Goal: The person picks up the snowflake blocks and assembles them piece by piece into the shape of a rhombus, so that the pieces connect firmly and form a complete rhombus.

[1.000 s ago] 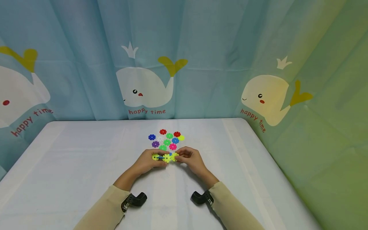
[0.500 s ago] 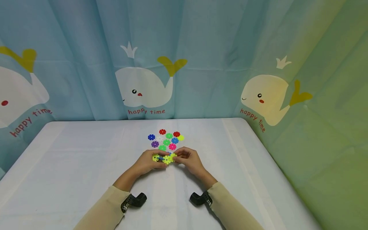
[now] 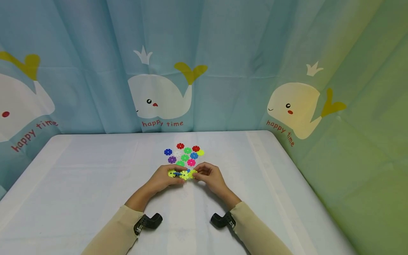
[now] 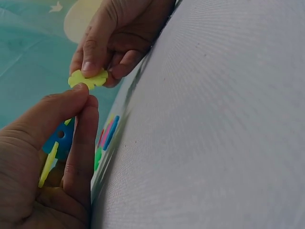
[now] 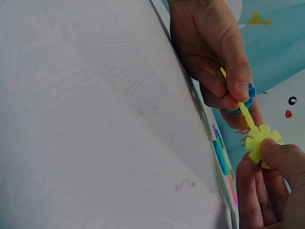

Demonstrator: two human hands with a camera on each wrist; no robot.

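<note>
My left hand (image 3: 162,177) holds a joined string of notched plastic snowflake discs between thumb and fingers. A blue disc (image 4: 61,143) and a yellow disc (image 4: 48,165) of it show behind the thumb in the left wrist view. My right hand (image 3: 211,176) pinches a yellow snowflake disc (image 5: 259,144) at the string's right end. In the right wrist view this disc touches the edge of another yellow disc (image 5: 246,114), which stands edge-on at the left fingertips. Both hands are close together over the table, and fingers cover part of the string.
Beyond the hands, several loose snowflake discs lie on the white table (image 3: 95,184), among them a purple disc (image 3: 172,159), a pink disc (image 3: 191,162) and a dark blue disc (image 3: 168,152). A whale-print curtain (image 3: 229,71) hangs behind the table.
The yellow discs between the hands dipped slightly toward me half a second ago and have come back up. Both hands keep their grip and almost the same place.
</note>
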